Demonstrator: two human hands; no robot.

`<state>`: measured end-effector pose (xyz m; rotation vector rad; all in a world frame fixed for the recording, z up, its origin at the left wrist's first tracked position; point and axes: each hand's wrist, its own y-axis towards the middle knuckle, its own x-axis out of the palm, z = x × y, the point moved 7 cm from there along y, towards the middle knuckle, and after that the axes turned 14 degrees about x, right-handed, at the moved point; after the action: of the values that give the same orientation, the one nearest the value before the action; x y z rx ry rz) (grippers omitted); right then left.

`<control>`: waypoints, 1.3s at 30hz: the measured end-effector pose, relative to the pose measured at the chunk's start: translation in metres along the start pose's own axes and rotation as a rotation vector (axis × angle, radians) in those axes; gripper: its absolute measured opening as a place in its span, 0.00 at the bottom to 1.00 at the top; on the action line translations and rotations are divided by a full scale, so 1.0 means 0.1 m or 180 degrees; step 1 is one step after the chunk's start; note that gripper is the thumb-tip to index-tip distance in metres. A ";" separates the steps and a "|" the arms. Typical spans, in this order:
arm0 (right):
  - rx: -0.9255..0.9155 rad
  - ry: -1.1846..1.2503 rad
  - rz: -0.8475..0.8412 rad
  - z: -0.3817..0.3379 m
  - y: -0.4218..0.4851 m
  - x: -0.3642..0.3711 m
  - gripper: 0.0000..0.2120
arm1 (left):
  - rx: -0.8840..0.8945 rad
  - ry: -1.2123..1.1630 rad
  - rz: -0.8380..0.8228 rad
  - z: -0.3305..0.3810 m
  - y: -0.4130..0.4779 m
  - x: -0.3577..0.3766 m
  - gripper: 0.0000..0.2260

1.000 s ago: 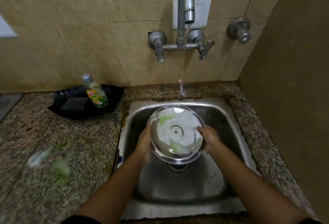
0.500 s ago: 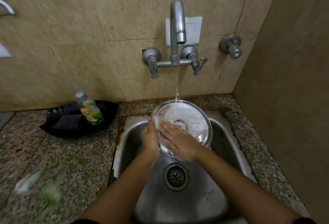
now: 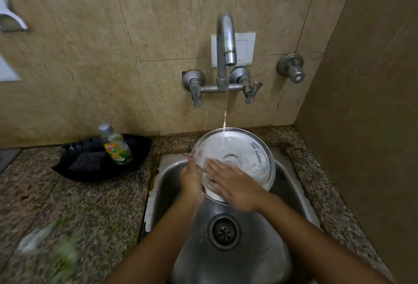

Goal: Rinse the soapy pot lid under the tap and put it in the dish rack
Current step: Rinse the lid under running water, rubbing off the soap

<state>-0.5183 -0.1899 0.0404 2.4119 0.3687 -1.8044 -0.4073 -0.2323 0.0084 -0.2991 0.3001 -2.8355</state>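
The round glass pot lid with a metal rim is tilted over the back of the steel sink, covered in white soap film. A thin stream from the wall tap lands on its upper edge. My left hand grips the lid's left rim. My right hand lies flat, fingers spread, on the lid's lower left face. No dish rack is in view.
A black tray on the granite counter at left holds a dish-soap bottle and a dark scrub pad. The drain sits below the hands. A brown side wall stands close on the right.
The lid went from level and low in the sink, held by both rims, to tilted under the stream. My right hand left the rim and now lies flat on the lid's face.
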 end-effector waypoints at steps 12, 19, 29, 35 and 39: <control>0.0161 0.0294 0.0307 -0.03 0.21 -0.32 0.28 | 0.0093 -0.0004 -0.0143 0.21 -0.08 0.16 0.20; 0.1675 0.2794 0.1418 0.83 0.26 -1.07 0.12 | -0.0045 -0.0092 0.0021 0.30 -0.06 0.07 0.18; 0.2300 0.2003 0.2060 0.99 0.66 -1.82 0.29 | -0.0094 -0.0087 0.0025 0.37 -0.09 0.08 0.20; 0.2312 0.2285 0.1952 1.04 0.75 -1.75 0.27 | -0.0047 -0.0166 0.0058 0.37 -0.09 0.05 0.22; 0.2260 0.2626 0.1918 1.00 0.65 -1.72 0.28 | 0.0027 -0.0140 0.0006 0.37 -0.10 0.07 0.20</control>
<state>-0.6402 -0.2981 0.1716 3.1113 -1.0150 -0.6756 -0.4081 -0.2314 0.0471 -0.3586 0.2792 -2.8234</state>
